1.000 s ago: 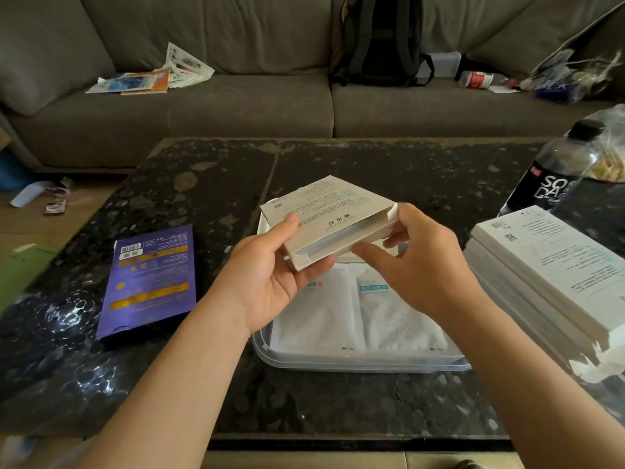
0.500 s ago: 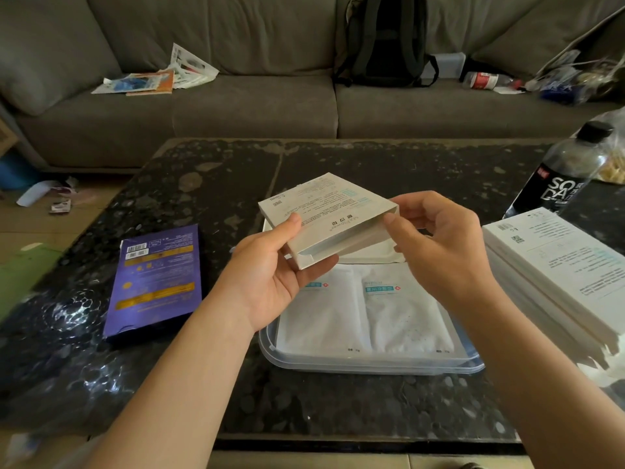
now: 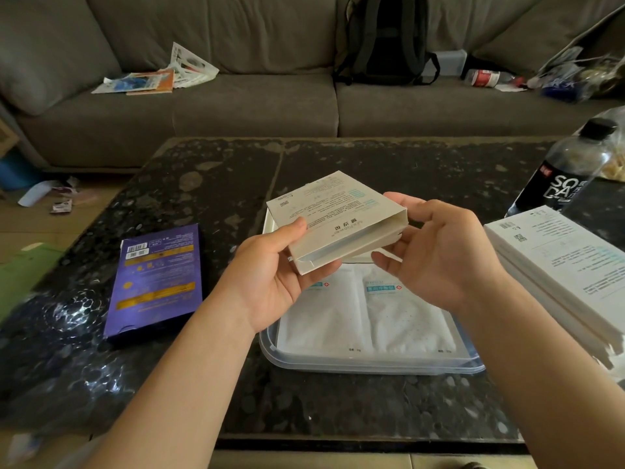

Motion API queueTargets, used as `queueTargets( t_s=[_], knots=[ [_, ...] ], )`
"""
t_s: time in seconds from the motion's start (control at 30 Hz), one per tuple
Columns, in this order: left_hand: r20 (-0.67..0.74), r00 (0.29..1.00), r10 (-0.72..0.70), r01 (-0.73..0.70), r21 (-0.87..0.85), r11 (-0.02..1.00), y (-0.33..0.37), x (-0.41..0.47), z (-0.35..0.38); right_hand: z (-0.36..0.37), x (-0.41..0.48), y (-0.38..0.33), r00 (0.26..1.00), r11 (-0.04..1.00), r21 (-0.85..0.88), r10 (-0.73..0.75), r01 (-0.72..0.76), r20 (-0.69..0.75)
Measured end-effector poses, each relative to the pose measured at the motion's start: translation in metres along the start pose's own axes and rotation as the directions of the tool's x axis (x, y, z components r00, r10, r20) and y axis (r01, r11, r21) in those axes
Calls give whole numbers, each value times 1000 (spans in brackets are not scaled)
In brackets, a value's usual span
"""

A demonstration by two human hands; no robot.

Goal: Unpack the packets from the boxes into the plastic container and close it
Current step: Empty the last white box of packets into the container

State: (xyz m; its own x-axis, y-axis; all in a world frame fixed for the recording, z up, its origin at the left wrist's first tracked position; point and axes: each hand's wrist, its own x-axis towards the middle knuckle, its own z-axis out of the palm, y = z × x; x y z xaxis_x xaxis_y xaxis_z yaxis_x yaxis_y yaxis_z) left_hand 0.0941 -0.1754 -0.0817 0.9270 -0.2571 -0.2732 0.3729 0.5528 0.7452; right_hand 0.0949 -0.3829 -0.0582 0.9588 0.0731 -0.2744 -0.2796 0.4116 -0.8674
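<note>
Box (image 3: 338,218) lay crosswise above the container (image 3: 372,367), mouth toward me; my left hand (image 3: 270,275) gripped its left end, my right hand (image 3: 439,258) pinched its right end

Open white box (image 3: 338,218) tilted above container (image 3: 372,367) holding two packets (image 3: 365,313).
</note>
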Motion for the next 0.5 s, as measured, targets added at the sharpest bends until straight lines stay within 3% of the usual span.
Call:
queueTargets(
  t_s=[0.2, 0.37, 0.43, 0.5],
  knots=[
    [24, 1000, -2, 1, 27, 1000, -3, -1, 0, 5, -1, 6, 995, 997, 69, 30, -37, 95],
    [35, 999, 6, -6, 15, 1000, -4, -1, 1, 7, 0, 5, 1000, 998, 68, 8, -9, 9],
    [17, 999, 29, -28, -34, 999, -4, -1, 4, 10, 2, 7, 976, 994, -44, -103, 96, -192],
    [-21, 997, 70, -72, -83, 994, -5, 0, 7, 11, 1, 11, 839, 880, -400, -408, 256, -360]
  ],
)
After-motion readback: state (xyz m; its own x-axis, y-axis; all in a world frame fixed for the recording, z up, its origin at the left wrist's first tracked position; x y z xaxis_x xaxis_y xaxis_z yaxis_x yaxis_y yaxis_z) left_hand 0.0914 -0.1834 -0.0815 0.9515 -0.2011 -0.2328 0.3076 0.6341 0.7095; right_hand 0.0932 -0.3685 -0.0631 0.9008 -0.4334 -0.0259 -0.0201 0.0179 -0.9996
